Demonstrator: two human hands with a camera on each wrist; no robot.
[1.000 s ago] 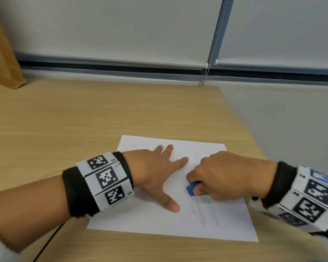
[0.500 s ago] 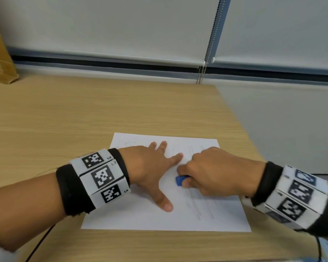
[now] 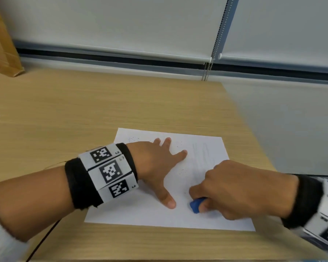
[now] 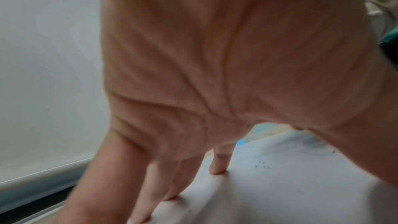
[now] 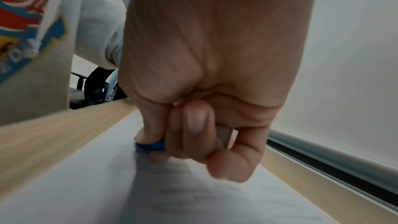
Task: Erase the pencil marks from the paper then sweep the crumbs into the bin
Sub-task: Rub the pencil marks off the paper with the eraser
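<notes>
The white rectangular sheet of paper lies flat near the front right corner of the light wood-grain worktop, its long edges roughly parallel to the worktop's front edge. Faint grey pencil marks run in smudged strokes over the sheet's right half, paler toward the middle. Small dark eraser crumbs are scattered on the paper near its far edge and beside the left fingers; the left wrist view shows a few more specks on the sheet.

The small blue eraser touches the paper in the near right part of the sheet. The right hand forms a tight grip on it, thumb and curled fingers pinching it so that only its blue tip shows; the right wrist view shows the eraser pressed to the paper under the thumb, with the other fingers folded into the palm.

The left hand lies spread on the middle of the sheet, grip wide and holding nothing, fingers straight and thumb pointing toward the near edge, just beside the eraser. In the left wrist view the fingertips press on the paper.

Both wrists carry black bands with white square-patterned marker tags. A thin black cable runs off the worktop's front edge at the left. A brown cardboard piece stands at the far left corner, and pale roller blinds with a bead chain hang behind the far edge.
</notes>
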